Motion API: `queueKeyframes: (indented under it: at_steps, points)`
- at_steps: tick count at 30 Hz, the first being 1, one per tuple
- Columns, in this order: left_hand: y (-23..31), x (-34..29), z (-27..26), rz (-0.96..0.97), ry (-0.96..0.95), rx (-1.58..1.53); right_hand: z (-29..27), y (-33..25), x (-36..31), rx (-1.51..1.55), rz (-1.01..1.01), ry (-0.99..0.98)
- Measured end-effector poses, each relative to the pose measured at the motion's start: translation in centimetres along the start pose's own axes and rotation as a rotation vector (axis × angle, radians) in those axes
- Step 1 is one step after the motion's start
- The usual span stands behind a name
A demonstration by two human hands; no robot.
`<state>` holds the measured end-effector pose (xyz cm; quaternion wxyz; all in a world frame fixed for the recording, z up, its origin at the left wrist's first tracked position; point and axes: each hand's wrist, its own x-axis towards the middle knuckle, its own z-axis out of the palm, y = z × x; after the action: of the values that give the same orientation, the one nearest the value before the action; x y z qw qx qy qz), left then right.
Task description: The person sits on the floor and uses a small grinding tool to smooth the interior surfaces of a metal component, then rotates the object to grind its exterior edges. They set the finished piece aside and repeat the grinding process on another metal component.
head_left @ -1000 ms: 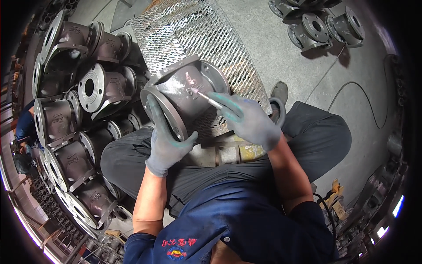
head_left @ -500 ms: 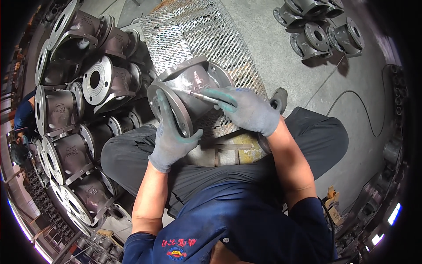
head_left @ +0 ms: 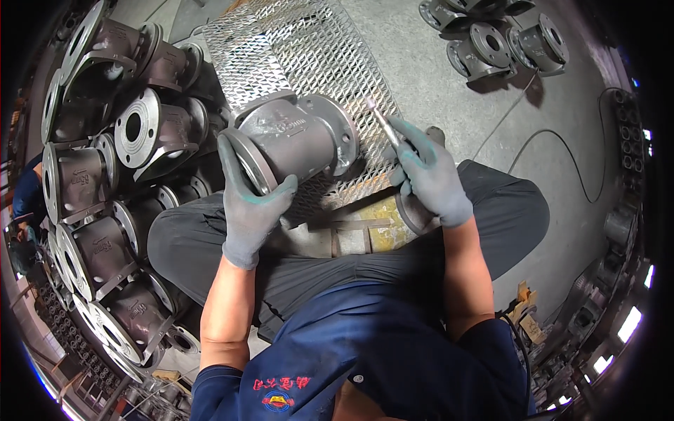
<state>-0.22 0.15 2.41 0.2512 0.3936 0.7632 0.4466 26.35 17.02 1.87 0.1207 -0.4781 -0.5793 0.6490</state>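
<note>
My left hand [head_left: 251, 210], in a grey glove with green-coated fingers, is wrapped round the rim of the near flange on a grey cast-iron flanged valve body [head_left: 298, 140]. The casting lies on its side, tilted, above the metal mesh, with raised lettering on top. In my right hand [head_left: 430, 172], gloved the same way, is a slim pen-shaped metal tool [head_left: 386, 129] with a pale tip. That tip points up and left, apart from the casting. The tool's lower end is hidden in my fingers.
Similar valve bodies [head_left: 95, 245] are stacked closely along my left, and several more [head_left: 484, 52] stand at the far right. Expanded metal mesh [head_left: 316, 52] lies ahead. A yellowish worn block [head_left: 386, 223] sits between my legs. A thin black cable [head_left: 554, 132] curves over the right-hand floor.
My right hand has moved right with the tool, off the casting, and the tool now points away. The casting has turned, and its lettering shows more fully. My left hand still grips its flange.
</note>
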Motion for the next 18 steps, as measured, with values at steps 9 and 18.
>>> queueKeyframes:
  at_steps: [9,18]
  points:
    - [0.7,0.8,1.8,0.017,0.005,0.077,4.1,5.3,-3.1,0.04,0.033,-0.083]
    - [0.7,1.2,2.7,0.174,-0.261,0.264,3.9,5.0,-2.3,0.031,0.121,-0.025]
